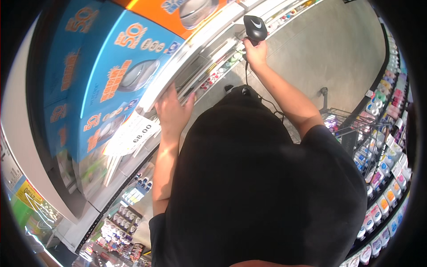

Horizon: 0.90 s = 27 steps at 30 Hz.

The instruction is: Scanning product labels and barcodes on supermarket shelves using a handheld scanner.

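My right hand [257, 55] is closed around the handle of a black handheld barcode scanner [256, 28], held out above the aisle floor. A dark cord [247, 73] hangs from the scanner's handle towards my body. My left hand [173, 111] is at the white front edge of a shelf [156, 86], thumb apart from the fingers. Its fingertips are partly lost in glare, and I see nothing held in it. Just beyond that edge stands a blue printed carton [116, 70] picturing a rounded grey appliance. A white price card [133, 133] sticks out below the carton, left of my hand.
An orange carton [180, 16] stands beside the blue one. Lower shelves [213, 78] hold small bottles. A wire shopping cart [350, 123] is at my right, before a shelf of bottles [383, 203]. Grey floor [313, 43] runs between the shelves. More stocked shelving [123, 220] is at lower left.
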Each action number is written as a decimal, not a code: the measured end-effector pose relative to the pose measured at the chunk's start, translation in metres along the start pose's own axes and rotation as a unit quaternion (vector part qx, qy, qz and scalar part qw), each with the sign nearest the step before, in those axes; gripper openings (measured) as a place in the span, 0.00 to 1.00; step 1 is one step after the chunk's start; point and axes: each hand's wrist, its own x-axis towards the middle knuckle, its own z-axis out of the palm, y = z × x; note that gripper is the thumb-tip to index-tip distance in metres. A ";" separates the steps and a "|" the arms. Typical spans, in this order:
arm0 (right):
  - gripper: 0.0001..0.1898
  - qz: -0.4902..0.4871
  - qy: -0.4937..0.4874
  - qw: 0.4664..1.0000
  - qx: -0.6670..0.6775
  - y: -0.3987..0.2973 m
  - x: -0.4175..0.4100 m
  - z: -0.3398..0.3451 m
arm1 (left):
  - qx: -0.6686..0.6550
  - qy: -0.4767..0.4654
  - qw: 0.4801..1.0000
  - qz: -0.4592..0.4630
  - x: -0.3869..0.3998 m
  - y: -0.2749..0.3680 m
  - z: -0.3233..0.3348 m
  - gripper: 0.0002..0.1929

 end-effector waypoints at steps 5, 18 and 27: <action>0.11 -0.023 0.024 0.998 0.058 0.016 -0.005 -0.008 | -0.003 0.027 0.998 0.062 -0.008 0.001 0.010 0.35; 0.16 -0.023 0.054 0.997 0.046 0.017 -0.008 -0.050 | -0.068 0.091 0.993 0.019 -0.069 -0.030 0.016 0.09; 0.15 0.012 0.070 0.996 0.056 -0.017 -0.045 -0.055 | -0.129 0.148 0.971 -0.138 -0.113 -0.053 0.018 0.11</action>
